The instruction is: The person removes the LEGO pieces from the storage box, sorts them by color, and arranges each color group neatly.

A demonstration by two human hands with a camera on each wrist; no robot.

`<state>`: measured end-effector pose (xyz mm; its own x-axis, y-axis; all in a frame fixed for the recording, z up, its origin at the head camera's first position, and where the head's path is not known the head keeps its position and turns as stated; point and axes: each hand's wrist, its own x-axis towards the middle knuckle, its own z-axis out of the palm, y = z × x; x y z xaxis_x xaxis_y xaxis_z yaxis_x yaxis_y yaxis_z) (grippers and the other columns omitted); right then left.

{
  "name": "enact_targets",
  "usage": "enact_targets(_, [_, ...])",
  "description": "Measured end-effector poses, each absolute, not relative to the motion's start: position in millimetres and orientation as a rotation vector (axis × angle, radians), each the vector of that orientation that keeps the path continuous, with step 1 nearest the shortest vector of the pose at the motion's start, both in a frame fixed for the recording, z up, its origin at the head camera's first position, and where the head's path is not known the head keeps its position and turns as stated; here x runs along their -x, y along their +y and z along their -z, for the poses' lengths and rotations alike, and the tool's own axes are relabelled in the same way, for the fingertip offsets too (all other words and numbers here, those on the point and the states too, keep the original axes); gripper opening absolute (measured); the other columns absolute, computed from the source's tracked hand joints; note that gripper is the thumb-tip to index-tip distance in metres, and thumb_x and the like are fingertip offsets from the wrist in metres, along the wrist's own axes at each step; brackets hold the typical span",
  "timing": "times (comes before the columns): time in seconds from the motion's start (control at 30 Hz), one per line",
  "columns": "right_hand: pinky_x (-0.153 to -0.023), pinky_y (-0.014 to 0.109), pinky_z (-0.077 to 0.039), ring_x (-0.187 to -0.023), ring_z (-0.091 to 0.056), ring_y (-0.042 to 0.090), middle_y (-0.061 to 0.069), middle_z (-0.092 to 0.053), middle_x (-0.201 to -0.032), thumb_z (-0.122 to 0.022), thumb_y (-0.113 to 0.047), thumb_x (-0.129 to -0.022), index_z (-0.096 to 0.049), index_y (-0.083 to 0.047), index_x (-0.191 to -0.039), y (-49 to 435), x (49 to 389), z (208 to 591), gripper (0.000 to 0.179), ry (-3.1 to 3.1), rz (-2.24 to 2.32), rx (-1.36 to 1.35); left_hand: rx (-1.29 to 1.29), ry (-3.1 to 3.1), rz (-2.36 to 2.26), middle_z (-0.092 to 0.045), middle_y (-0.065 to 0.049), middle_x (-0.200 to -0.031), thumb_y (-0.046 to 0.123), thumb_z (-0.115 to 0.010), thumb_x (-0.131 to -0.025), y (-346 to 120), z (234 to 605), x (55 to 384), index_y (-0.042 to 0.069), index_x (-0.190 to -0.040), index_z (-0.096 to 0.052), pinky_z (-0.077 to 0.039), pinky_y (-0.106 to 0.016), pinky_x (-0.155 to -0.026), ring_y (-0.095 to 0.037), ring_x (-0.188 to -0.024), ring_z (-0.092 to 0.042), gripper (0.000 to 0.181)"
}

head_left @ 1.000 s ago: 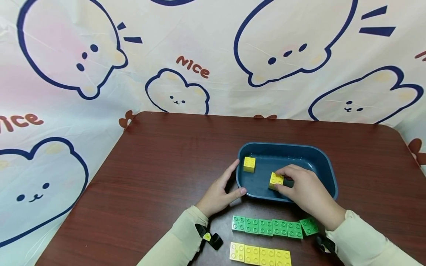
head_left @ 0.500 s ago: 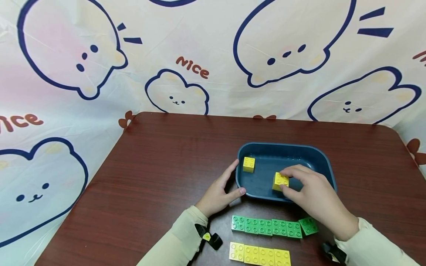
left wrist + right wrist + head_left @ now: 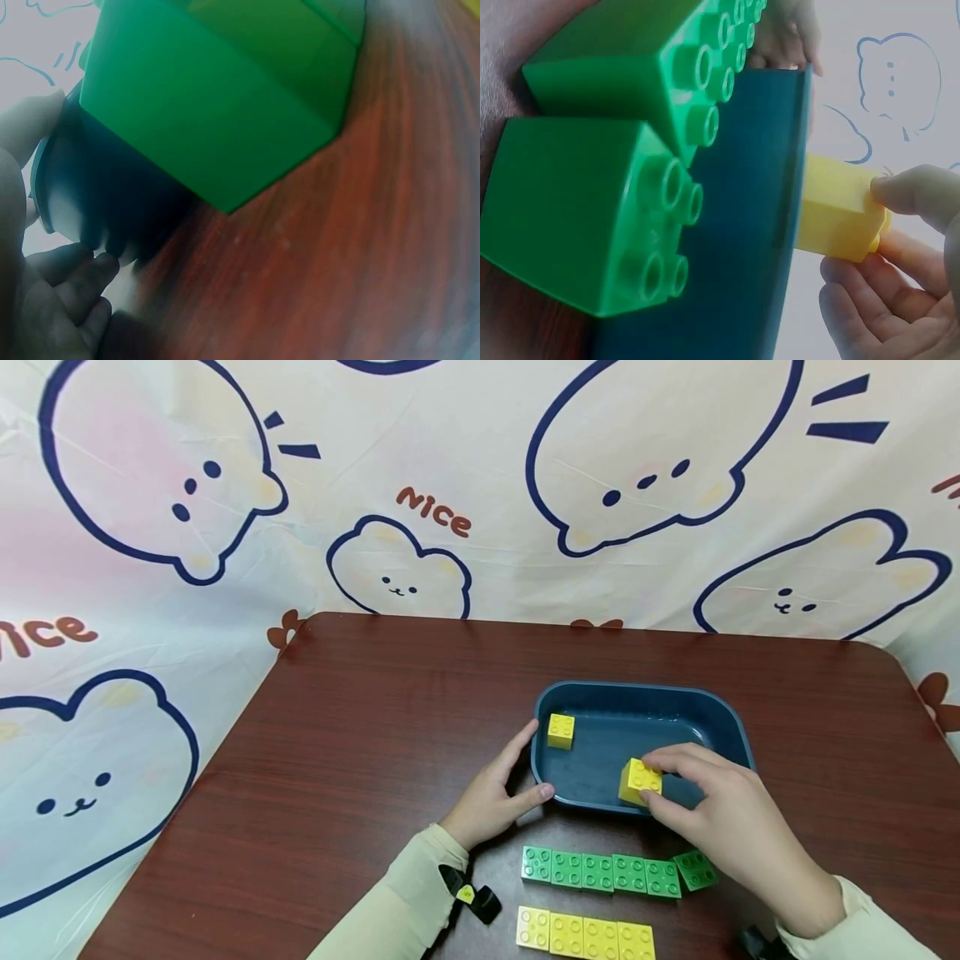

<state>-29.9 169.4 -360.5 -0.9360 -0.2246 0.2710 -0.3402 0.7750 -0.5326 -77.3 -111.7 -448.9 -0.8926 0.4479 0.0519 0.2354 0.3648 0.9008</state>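
My right hand (image 3: pixel 738 814) pinches a yellow toy building block (image 3: pixel 639 782) between thumb and fingers, over the front part of a dark blue tray (image 3: pixel 588 772). In the right wrist view that block (image 3: pixel 836 208) shows above the tray's rim, its studs toward my fingers. My left hand (image 3: pixel 491 797) rests against the tray's left end, thumb and fingers spread along the rim. Fingertips of this left hand (image 3: pixel 56 292) touch the tray's outer wall (image 3: pixel 112 180) in the left wrist view. A second yellow block (image 3: pixel 560 732) sits inside the tray, at its left end.
A row of several green blocks (image 3: pixel 597 871) lies in front of the tray, the rightmost one (image 3: pixel 695 869) turned askew. Nearer the front is a row of several yellow blocks (image 3: pixel 585 933). Behind the brown table (image 3: pixel 375 710) hangs a printed cloth (image 3: pixel 495 568).
My right hand has drawn the pinched yellow block rightward and toward the tray's front rim, and the block looks higher. My left hand stays put at the tray's left end.
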Motion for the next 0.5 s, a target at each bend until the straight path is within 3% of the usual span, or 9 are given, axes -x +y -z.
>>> enact_targets(0.3, [-0.068, 0.026, -0.058, -0.091, -0.067, 0.016, -0.005, -0.071, -0.109, -0.090, -0.011, -0.072, -0.077, -0.017, -0.108, 172, 16, 360, 0.039, -2.683, -0.897, -0.474, -0.616, 2.424, -1.553, -0.022, 0.017, -0.162, 0.039, -0.069, -0.096, -111, 450, 78, 0.041, -0.160, -0.017, -0.025, -0.048, -0.119, -0.008, -0.148, -0.024, 0.083])
enact_targets(0.5, [-0.069, 0.011, -0.052, -0.089, -0.065, 0.013, -0.010, -0.069, -0.110, -0.091, -0.010, -0.071, -0.076, -0.019, -0.109, 175, 5, 361, 0.041, -2.697, -0.909, -0.479, -0.615, 2.421, -1.553, -0.022, 0.017, -0.162, 0.039, -0.069, -0.096, -111, 450, 78, 0.040, -0.161, -0.017, -0.025, -0.049, -0.119, -0.009, -0.148, -0.024, 0.083])
